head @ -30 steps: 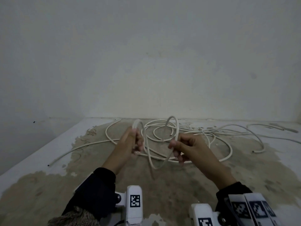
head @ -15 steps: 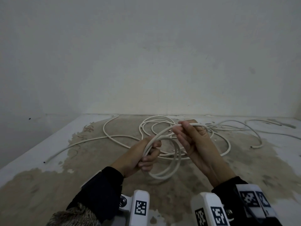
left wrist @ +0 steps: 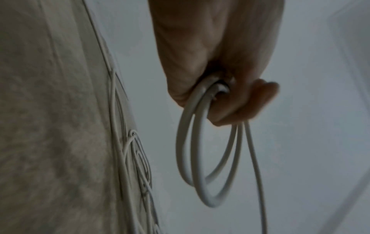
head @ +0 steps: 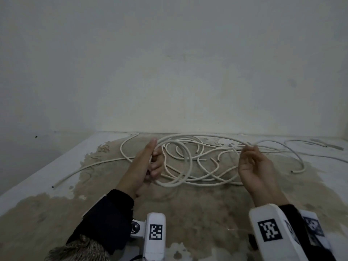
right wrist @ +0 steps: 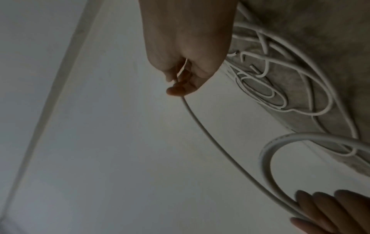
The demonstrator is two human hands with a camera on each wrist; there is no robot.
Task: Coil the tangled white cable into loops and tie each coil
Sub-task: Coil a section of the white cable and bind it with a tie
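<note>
Cable [head: 188, 137] loops hang gathered in your clenched left hand [head: 145, 164]; your right hand [head: 252, 162] pinches the strand running out from them, held apart so the next loop forms cleanly.

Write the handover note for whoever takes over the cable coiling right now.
Left hand: grips a small coil of about two loops.
Right hand: pinches the white cable strand running over from the coil, held out to the side.
Rest of the cable lies tangled on the stained table, with several loose ends.
Done: first loops gathered.
Left: keep looping, tie the coil, then handle the remaining pieces.
</note>
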